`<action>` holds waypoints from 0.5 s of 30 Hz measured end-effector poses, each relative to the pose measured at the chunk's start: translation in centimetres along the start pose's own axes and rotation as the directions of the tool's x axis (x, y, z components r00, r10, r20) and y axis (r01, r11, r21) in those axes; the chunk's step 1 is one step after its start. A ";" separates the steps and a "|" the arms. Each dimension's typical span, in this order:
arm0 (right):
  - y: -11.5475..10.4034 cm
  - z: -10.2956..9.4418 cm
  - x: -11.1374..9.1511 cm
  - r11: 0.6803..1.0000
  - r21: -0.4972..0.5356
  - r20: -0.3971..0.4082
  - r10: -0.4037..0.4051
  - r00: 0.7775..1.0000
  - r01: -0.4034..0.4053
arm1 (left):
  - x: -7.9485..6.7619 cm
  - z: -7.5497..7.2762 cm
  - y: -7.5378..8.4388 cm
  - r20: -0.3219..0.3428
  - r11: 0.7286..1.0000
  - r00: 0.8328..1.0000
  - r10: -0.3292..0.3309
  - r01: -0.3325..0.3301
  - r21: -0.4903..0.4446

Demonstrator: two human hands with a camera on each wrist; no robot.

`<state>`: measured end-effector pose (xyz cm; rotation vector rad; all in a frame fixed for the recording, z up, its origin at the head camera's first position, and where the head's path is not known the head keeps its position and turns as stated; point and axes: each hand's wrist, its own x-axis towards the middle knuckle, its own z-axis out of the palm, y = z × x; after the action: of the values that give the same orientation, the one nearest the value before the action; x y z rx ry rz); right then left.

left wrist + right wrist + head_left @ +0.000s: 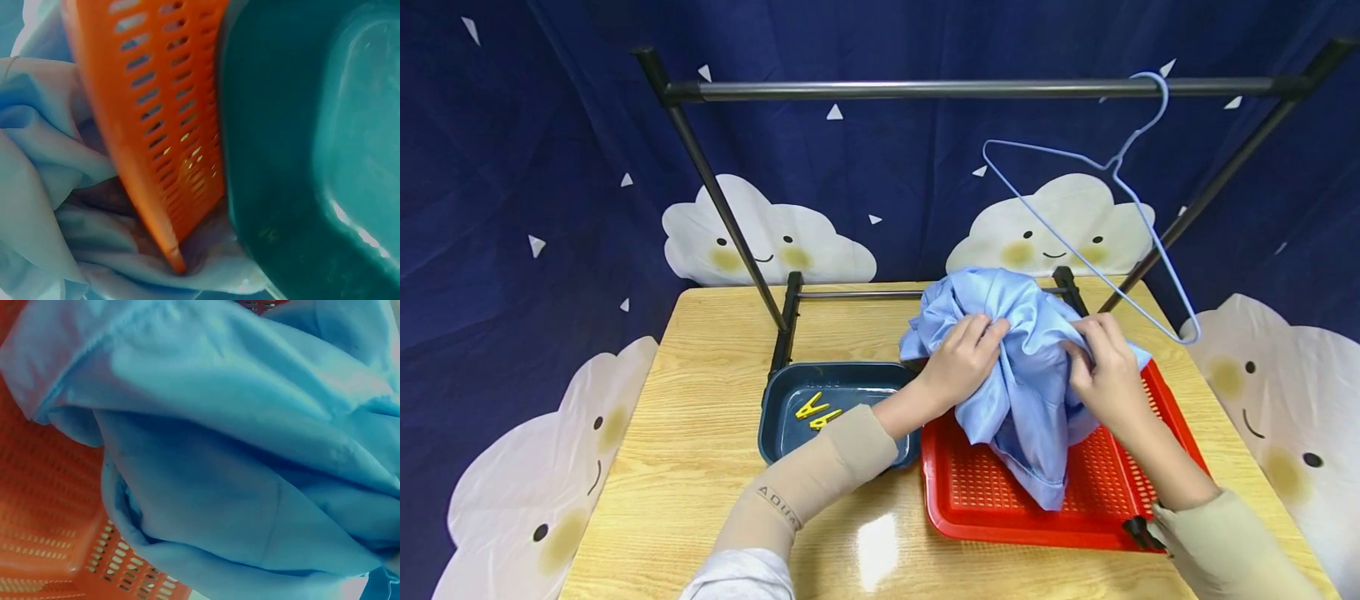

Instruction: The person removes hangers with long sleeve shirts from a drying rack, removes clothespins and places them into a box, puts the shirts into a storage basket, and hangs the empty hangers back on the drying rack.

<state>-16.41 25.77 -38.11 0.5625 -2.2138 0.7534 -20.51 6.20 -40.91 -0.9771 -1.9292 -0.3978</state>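
Note:
A bunched light blue satin cloth [1030, 400] lies over the back of the red perforated basket [1000, 517], one corner hanging down inside it. My left hand [962, 358] grips a gathered fold at its top left. On the right side, the fingers and thumb of my right hand [1103, 367] pinch another fold. Loose folds of the cloth [206, 487], with a stitched seam, fill most of the right wrist view. In the left wrist view, the cloth [37, 187] drapes past the basket's slotted wall [112, 112]. Part of the cloth's far side is hidden.
Left of the basket stands a dark blue tub [765, 429] holding yellow clothespins [811, 406], partly behind my left forearm. A light blue hanger [1150, 225] hangs from the right end of the metal rail [910, 90]. The rack's black feet [785, 333] rest on the wooden table [655, 450].

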 end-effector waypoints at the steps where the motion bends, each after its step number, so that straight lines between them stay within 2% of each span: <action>1: 0.0 -0.2 -0.2 1.000 -0.008 0.013 0.003 1.000 -0.003 | -0.2 0.1 0.2 0.006 1.000 1.000 0.018 -0.018 0.005; 8: 0.6 -1.3 -1.9 0.996 -0.081 0.137 0.057 0.989 -0.046 | -1.7 0.8 1.5 0.089 0.996 0.992 0.092 -0.092 -0.009; 12: 1.3 -1.4 -3.0 0.992 -0.106 0.189 0.085 0.978 -0.066 | -2.6 1.3 2.0 0.156 0.993 0.982 0.107 -0.099 -0.056; 15: 1.9 -1.2 -4.0 0.990 -0.119 0.218 0.098 0.971 -0.073 | -3.1 1.4 2.3 0.221 0.992 0.970 0.101 -0.080 -0.102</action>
<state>-14.30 28.61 -41.07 0.5213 -2.4849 0.6322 -18.67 7.05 -44.54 -1.2111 -2.0745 -0.3369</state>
